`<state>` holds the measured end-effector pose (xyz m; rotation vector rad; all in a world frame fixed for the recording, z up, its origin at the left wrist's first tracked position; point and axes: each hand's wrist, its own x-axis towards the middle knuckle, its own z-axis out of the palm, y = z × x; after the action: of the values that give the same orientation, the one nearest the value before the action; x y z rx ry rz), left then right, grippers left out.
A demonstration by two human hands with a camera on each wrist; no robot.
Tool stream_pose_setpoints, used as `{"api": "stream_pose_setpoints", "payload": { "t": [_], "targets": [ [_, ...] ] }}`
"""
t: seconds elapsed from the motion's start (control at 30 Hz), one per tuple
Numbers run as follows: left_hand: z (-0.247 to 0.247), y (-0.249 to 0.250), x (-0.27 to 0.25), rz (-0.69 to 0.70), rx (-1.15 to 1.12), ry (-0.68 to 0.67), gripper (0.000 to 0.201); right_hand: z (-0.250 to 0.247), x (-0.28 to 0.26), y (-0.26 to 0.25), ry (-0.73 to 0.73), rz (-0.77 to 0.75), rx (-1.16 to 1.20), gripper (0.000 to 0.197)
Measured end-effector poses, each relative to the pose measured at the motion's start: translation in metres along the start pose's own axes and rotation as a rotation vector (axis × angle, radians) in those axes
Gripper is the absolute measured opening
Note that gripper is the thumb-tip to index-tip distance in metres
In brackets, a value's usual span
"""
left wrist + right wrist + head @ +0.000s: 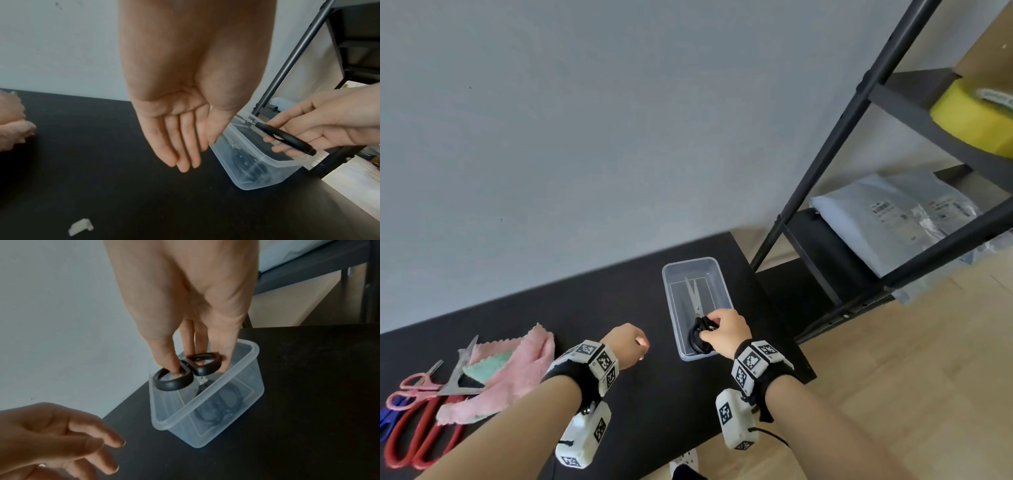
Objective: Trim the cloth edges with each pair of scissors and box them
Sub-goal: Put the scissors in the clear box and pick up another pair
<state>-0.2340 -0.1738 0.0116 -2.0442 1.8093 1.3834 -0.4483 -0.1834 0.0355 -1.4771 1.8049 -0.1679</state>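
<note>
My right hand [724,330] holds the black-handled scissors [697,308] by their loops [185,371], thumb in one loop, over the near end of the clear plastic box [719,274]. The blades lie inside the box. Another dark pair [218,408] shows through the box wall [205,431]. My left hand [628,342] hovers open and empty over the black table [619,291], left of the box [257,170]. Pink and green cloth pieces [513,370] lie at the left beside red-handled scissors [417,431], pink-handled scissors [414,387] and a blue handle [387,416].
A black metal shelf rack [859,171] stands right of the table, holding a yellow tape roll [969,116] and a plastic-wrapped parcel [893,216]. The table's right edge runs just past the box. A small white scrap [80,226] lies on the table near me.
</note>
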Motion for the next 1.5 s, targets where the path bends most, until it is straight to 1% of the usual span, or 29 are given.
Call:
{"api": "stream_pose_setpoints", "payload": {
  "t": [0.1,0.2,0.23,0.37,0.5,0.6,0.7,0.8,0.83,0.9,1.07,1.17,1.27,1.33,1.43,1.5],
  "targets": [
    [0.008,0.008,0.009,-0.045,0.004,0.036,0.022,0.000,0.018,0.006,-0.034,0.018,-0.037,0.025],
    [0.013,0.012,0.013,-0.067,-0.001,0.040,0.024,0.000,0.028,0.005,-0.075,0.035,-0.100,0.012],
    [0.015,0.015,0.018,-0.090,-0.007,0.038,0.024,-0.001,0.038,0.007,-0.113,0.032,-0.135,0.009],
    [0.017,0.015,0.019,-0.098,-0.007,0.039,0.023,0.004,0.044,0.008,-0.129,0.054,-0.207,0.013],
    [0.021,0.018,0.019,-0.114,-0.013,0.042,0.024,0.009,0.050,0.011,-0.148,0.043,-0.261,0.008],
    [0.023,0.018,0.015,-0.119,-0.016,0.043,0.024,0.010,0.052,0.012,-0.166,0.029,-0.272,0.017],
    [0.020,0.015,0.009,-0.132,0.000,0.058,0.025,0.007,0.047,0.009,-0.174,0.022,-0.287,0.012],
    [0.013,0.010,0.001,-0.151,0.013,0.093,0.023,0.003,0.043,0.008,-0.138,0.011,-0.294,0.028],
    [0.011,0.009,-0.002,-0.157,0.017,0.101,0.023,0.000,0.042,0.005,-0.131,-0.001,-0.298,0.026],
    [0.004,0.006,-0.011,-0.166,0.016,0.113,0.024,-0.005,0.039,-0.005,-0.131,-0.044,-0.313,0.018],
    [-0.011,-0.011,-0.034,-0.172,0.010,0.197,0.027,-0.010,0.029,-0.038,-0.116,-0.147,-0.335,0.013],
    [-0.021,-0.026,-0.050,-0.192,-0.007,0.254,0.030,-0.004,0.019,-0.063,-0.114,-0.206,-0.353,0.019],
    [-0.034,-0.048,-0.070,-0.205,0.053,0.274,0.034,0.013,0.007,-0.089,-0.102,-0.258,-0.358,0.021],
    [-0.041,-0.067,-0.082,-0.216,0.105,0.313,0.032,0.030,-0.005,-0.107,-0.093,-0.283,-0.373,0.024],
    [-0.050,-0.097,-0.102,-0.219,0.054,0.313,0.027,0.062,-0.023,-0.132,-0.105,-0.292,-0.383,0.026],
    [-0.058,-0.122,-0.116,-0.235,0.036,0.314,0.029,0.086,-0.035,-0.149,-0.122,-0.296,-0.386,0.023]
  ]
}}
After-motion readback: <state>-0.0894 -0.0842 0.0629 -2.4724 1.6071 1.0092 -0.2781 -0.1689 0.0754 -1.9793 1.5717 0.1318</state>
